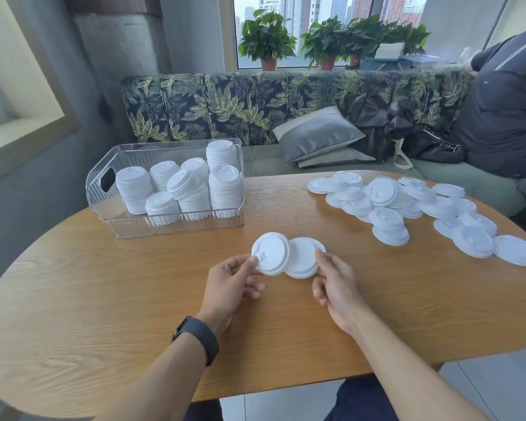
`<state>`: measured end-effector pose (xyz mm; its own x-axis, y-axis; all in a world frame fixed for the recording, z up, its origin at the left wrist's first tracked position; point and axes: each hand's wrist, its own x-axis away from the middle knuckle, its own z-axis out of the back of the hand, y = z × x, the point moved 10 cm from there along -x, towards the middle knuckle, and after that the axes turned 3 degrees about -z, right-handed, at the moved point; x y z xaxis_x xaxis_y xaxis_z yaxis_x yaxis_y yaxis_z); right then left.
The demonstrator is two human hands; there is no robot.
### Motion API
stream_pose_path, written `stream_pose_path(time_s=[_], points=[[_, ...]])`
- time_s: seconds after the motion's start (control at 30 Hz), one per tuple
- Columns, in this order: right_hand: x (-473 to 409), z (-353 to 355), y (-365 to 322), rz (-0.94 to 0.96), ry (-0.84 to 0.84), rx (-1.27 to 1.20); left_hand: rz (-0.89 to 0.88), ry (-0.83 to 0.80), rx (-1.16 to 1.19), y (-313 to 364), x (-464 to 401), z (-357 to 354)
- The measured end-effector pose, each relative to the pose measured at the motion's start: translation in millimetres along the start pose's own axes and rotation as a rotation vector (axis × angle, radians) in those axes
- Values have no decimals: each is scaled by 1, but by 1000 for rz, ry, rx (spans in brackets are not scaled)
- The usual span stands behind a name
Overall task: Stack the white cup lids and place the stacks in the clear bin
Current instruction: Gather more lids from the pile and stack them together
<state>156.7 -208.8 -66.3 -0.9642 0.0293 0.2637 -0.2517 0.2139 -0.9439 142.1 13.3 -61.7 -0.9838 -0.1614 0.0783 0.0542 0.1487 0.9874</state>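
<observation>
risk is lying mainly in the joining of the two small stacks: the left hand [229,282] is holding a lid stack [270,253] tilted toward the camera, overlapping the lower stack [302,259] that the right hand [334,282] is steadying, and if the rims are meeting off-centre the lids are likely to be sliding apart or wedging crooked instead of nesting. a loose pinch on so thin an edge is also inviting a drop onto the table [104,299]. the left thumb and fingers are closing on the near edge of the tilted stack, pinched together on it, the remaining fingers curling underneath. the right fingertips are touching the right rim of the lower stack; whether they are gripping it or only resting against it i cannot tell, the lower fingers being loosely curled. the clear bin [113,214] is standing well apart to the left rear, already carrying several tall stacks, some leaning, so a careless placement is risking a topple. loose lids [386,218] are lying scattered at the right of the table, so much of the job appears to be remaining.
</observation>
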Motion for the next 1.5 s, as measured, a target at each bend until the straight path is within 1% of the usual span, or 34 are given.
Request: stream_pose_path(time_s=[0.23, 0.4, 0.63, 0.8, 1.0, 1.1, 1.23, 1.37, 1.5], points=[[3, -19, 5, -54, -167, -49, 9, -122, -203, -1, 5, -19], [6, -27, 5, -56, -237, -30, 30, -114, -183, -1, 5, -18], [4, -30, 7, -17, -194, 119, 28, -76, -109, -1, 4, -14], [10, -35, 3, 21, -195, 156, 10, -48, -58, -2, 2, -9], [9, -27, 2, 39, -79, 194, -8, -8, -31, -2, 1, -3], [12, -27, -2, 79, -73, 218, -23, -8, -41, -2, 1, -3], [11, -25, -2, 91, -66, 181, -35, -29, -64, -2, 1, -4], [9, -21, -1, 76, -52, 120, -37, -84, -109, -1, 3, -10], [8, -22, 0, 91, -61, 133, -39, -93, -106, 1, 4, -11]])
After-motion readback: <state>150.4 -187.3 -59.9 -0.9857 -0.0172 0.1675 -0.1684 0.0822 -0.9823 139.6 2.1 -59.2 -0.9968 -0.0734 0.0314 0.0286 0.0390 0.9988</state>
